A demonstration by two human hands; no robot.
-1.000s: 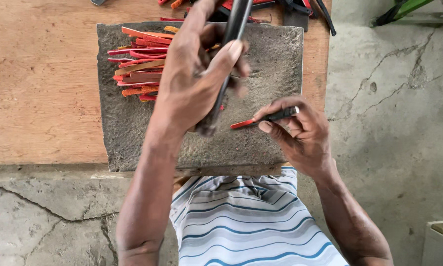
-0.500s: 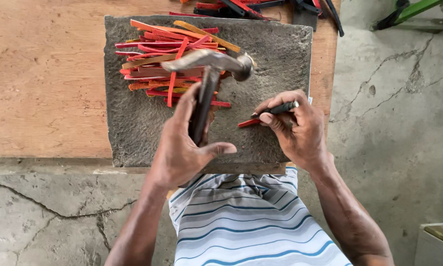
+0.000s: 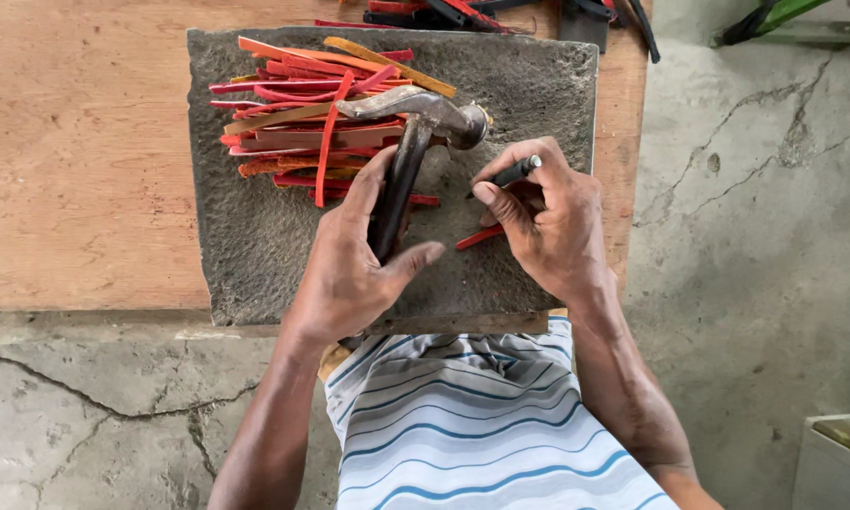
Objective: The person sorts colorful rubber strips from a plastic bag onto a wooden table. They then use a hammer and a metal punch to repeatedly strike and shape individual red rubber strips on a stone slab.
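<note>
Room to move and things in the way

The gray stone slab is bare to the left of the left hand. Just past that hand, a pile of red and orange strips blocks the way, with the hammer head over it. The right hand sits close beside. The wooden bench far left is open.

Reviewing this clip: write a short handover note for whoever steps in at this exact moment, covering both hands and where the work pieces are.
Left hand: gripping the hammer by its handle, head low over the stone slab.
Right hand: pinching a thin dark punch upright on the slab, beside a red strip that lies under the fingers.
Pile of red and orange strips sits at the slab's far left; whether they are worked cannot be told.
Slab rests on a wooden board; more strips and dark tools lie at the far edge.
Strip under the punch looks in progress.
</note>
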